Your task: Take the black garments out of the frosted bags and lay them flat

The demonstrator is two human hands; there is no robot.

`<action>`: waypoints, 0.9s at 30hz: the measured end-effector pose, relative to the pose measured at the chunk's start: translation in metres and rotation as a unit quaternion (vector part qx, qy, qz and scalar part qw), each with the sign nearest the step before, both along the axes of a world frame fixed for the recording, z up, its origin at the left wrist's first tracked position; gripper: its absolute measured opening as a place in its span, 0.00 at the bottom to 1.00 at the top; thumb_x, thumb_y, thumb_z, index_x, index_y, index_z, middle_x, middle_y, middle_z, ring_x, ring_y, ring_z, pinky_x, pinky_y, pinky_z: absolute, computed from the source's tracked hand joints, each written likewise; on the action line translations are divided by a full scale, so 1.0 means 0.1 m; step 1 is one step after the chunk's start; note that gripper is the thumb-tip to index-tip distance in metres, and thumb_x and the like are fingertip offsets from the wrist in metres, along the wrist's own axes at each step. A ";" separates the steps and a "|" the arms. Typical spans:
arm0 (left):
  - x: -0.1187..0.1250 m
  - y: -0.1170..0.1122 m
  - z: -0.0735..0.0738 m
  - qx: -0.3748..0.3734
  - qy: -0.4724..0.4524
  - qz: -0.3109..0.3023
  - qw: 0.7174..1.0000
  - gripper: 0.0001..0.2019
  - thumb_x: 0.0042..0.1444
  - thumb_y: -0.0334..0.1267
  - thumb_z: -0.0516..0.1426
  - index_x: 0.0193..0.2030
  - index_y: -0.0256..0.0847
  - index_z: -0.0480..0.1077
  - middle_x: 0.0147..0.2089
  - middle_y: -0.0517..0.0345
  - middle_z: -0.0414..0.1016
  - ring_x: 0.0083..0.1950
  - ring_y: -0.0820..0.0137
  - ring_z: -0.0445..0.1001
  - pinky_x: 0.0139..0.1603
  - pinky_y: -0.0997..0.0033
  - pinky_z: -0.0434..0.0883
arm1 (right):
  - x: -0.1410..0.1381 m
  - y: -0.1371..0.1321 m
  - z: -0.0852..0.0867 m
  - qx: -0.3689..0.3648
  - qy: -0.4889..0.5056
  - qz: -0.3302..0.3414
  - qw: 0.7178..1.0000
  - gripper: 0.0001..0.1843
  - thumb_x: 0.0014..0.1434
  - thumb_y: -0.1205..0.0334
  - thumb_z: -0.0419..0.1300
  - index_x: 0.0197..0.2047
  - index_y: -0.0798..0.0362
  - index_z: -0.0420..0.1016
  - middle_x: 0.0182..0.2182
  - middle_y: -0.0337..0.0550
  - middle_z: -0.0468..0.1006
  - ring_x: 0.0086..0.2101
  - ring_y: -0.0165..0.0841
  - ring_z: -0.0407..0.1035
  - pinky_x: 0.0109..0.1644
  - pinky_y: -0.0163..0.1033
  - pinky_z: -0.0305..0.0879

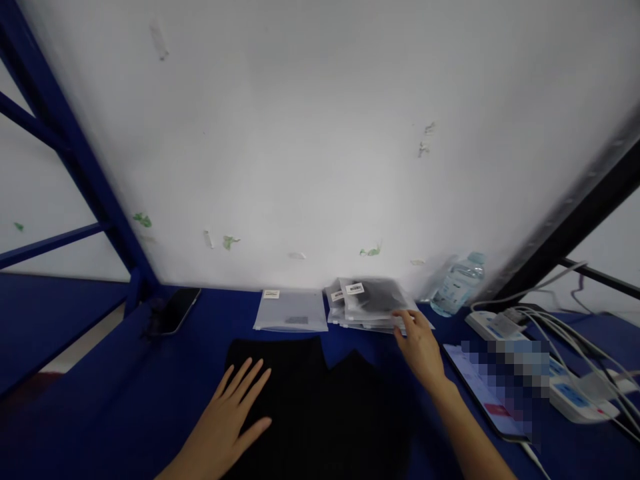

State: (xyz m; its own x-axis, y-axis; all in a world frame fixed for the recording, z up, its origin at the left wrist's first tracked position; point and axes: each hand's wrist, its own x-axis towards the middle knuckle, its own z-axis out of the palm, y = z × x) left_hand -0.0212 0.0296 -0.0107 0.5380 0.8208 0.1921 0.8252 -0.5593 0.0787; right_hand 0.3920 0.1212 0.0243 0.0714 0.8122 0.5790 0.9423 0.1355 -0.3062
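Black garment pieces [320, 407] are spread on the blue table in front of me, with a notch between two of their top edges. My left hand [233, 413] lies flat on the left part of the black cloth, fingers spread. Farther right, my right hand [420, 347] reaches to the near right corner of a stack of frosted zip bags [375, 300]; its fingers are bent and hold nothing I can see. The top bag carries a white barcode label and has dark cloth inside. Left of the stack lies one flat frosted zip bag [291, 310] with a label.
At the right stand a water bottle [459, 283] tilted against the wall, a lit phone [485, 390] and a white power strip [575, 393] with tangled cables. A dark phone [180, 310] lies at the back left. Blue frame posts [85, 167] rise at the left.
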 end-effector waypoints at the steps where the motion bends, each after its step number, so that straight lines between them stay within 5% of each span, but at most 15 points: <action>1: 0.00 0.00 0.00 -0.002 0.000 0.000 1.000 0.33 0.66 0.51 0.49 0.73 0.50 0.38 0.73 0.53 0.48 0.71 0.52 0.51 0.65 0.41 0.58 | -0.01 0.01 -0.01 0.001 -0.005 -0.002 1.000 0.14 0.59 0.64 0.48 0.45 0.50 0.71 0.43 0.51 0.72 0.38 0.41 0.70 0.41 0.46 0.67; 20: 0.00 -0.02 0.02 -0.002 -0.031 0.002 1.000 0.31 0.67 0.49 0.50 0.72 0.50 0.43 0.72 0.52 0.52 0.71 0.53 0.52 0.66 0.42 0.56 | -0.26 0.04 -0.06 0.010 -0.043 0.019 0.999 0.14 0.64 0.60 0.46 0.42 0.50 0.73 0.47 0.49 0.73 0.33 0.35 0.73 0.28 0.36 0.65; 24: 0.21 -0.03 0.17 -0.001 -0.124 0.023 0.992 0.25 0.66 0.46 0.52 0.68 0.49 0.55 0.66 0.52 0.64 0.68 0.54 0.59 0.65 0.44 0.60 | -0.29 -0.09 0.04 0.023 -0.021 0.045 0.998 0.15 0.67 0.57 0.45 0.43 0.50 0.71 0.45 0.48 0.75 0.33 0.35 0.74 0.33 0.38 0.69; 27: 0.55 -0.01 0.34 -0.060 -0.235 0.024 0.970 0.17 0.65 0.40 0.54 0.61 0.49 0.62 0.54 0.54 0.74 0.55 0.62 0.72 0.56 0.57 0.71 | -0.37 -0.35 0.12 0.034 -0.002 0.071 0.997 0.13 0.68 0.56 0.45 0.45 0.50 0.68 0.42 0.46 0.77 0.36 0.35 0.76 0.40 0.38 0.70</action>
State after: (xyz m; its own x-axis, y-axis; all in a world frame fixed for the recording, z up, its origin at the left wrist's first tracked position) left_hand 0.0336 0.0283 0.0232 0.3751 0.8744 0.3077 0.7074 -0.4846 0.5146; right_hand 0.3549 0.0866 0.0358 -0.0447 0.7725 0.6335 0.9135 0.2883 -0.2871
